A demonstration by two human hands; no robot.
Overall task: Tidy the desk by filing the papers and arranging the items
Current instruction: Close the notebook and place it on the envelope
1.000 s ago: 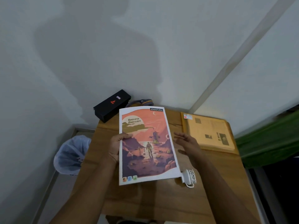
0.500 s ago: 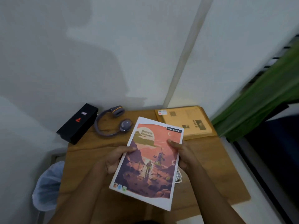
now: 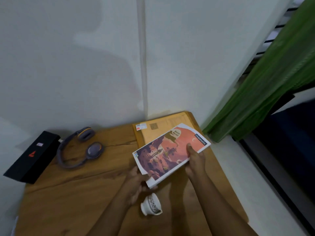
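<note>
while holding a notebook (image 3: 167,155) with an orange and purple picture cover above the right part of a wooden desk (image 3: 76,193), gripping it from two sides: with the right hand (image 3: 195,161) at the long right edge, thumb pressed flat on the cover and fingers tucked beneath; with the left hand (image 3: 136,182) at the near corner, fingers curled under the pages, thumb not clear to see. raised off the wood and slanted, far end higher and turned toward the right, overlapping in view a brown paper envelope (image 3: 162,126) lying flat in the far right corner against the wall. just below the notebook's near corner, beside the left wrist, a small white patterned cup (image 3: 151,205), seemingly tipped on its side on the desk. toward the far left, purple headphones (image 3: 77,151) with orange trim lying flat, well apart from the notebook. further left, a long black box (image 3: 32,156) with a red mark, set at the desk's left edge and reaching partly past it. off to the right of the desk, a green curtain (image 3: 272,82). too blurred to read the cover print, apart from a dark label at the far corner.
</note>
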